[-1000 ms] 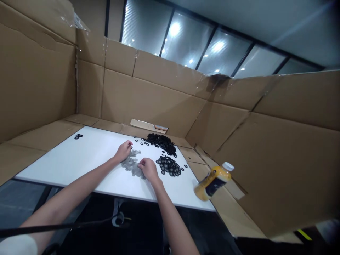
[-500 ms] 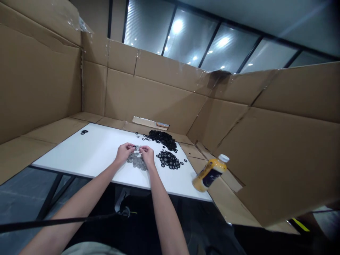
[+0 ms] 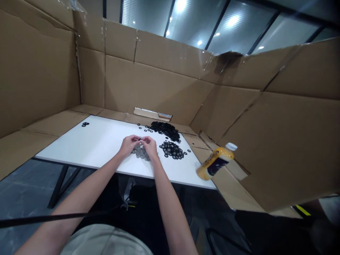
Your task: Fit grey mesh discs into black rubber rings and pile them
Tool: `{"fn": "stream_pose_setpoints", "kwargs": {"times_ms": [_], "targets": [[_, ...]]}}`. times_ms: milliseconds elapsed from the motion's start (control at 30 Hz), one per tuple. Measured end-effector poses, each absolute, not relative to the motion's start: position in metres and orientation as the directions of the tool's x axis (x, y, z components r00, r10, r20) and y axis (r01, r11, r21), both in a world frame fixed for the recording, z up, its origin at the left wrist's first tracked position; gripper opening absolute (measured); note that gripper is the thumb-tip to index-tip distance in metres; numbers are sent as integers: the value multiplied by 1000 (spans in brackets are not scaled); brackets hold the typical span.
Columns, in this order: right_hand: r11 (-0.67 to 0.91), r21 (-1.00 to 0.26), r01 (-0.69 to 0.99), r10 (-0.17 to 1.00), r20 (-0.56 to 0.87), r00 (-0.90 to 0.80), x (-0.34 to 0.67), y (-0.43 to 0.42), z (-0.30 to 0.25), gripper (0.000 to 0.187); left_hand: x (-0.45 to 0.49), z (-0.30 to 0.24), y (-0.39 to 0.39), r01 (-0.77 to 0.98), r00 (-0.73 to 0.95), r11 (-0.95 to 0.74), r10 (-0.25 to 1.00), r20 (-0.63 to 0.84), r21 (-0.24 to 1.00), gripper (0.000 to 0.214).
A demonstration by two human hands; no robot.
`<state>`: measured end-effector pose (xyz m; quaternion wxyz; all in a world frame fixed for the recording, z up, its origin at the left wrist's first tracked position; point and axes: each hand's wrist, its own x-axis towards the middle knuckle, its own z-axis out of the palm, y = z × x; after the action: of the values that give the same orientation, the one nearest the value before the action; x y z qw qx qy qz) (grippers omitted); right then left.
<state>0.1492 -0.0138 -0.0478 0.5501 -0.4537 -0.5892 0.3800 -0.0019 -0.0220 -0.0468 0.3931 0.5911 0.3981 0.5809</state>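
Observation:
My left hand (image 3: 129, 144) is closed in a pinch above the white table (image 3: 103, 141), with a small black ring (image 3: 140, 139) at its fingertips. From the other side, the fingertips of my right hand (image 3: 149, 146) meet the same ring, also pinched. Whether a grey disc sits inside the ring is too small to tell. Beneath both hands lies a pile of translucent grey discs (image 3: 142, 153), partly covered by them. To the right is a pile of black rings with grey centres (image 3: 172, 150). Behind it spreads a heap of plain black rings (image 3: 166, 130).
A few black rings (image 3: 85, 124) lie at the table's far left corner. A yellow bottle with a white cap (image 3: 216, 163) stands at the right edge. Cardboard walls (image 3: 159, 78) enclose the table at the back and sides. A dark strap (image 3: 53, 218) crosses the lower left.
My hands have come together, and their fingertips now meet at the black ring that was in my left fingers. The camera view has tilted down slightly.

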Motion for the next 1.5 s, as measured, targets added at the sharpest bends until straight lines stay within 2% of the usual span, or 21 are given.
{"fn": "stream_pose_setpoints", "kwargs": {"times_ms": [167,333,567,1000,1500], "targets": [[269,-961,71,963,270,4,150,-13,-49,22,0,-47,-20,-33,35,-386,922,387,922,22],[220,-975,13,975,219,-19,150,-15,-47,21,2,-44,-21,-102,21,-370,927,374,923,35],[184,-982,-39,982,186,-45,150,-18,-43,20,4,-42,-22,-157,42,-331,939,341,931,34],[195,-980,-35,980,196,-31,148,-22,-39,17,5,-41,-22,-215,16,-325,942,336,921,40],[245,-969,9,969,245,-29,150,-19,-42,17,6,-37,-27,-169,47,-286,954,298,943,43]]}}
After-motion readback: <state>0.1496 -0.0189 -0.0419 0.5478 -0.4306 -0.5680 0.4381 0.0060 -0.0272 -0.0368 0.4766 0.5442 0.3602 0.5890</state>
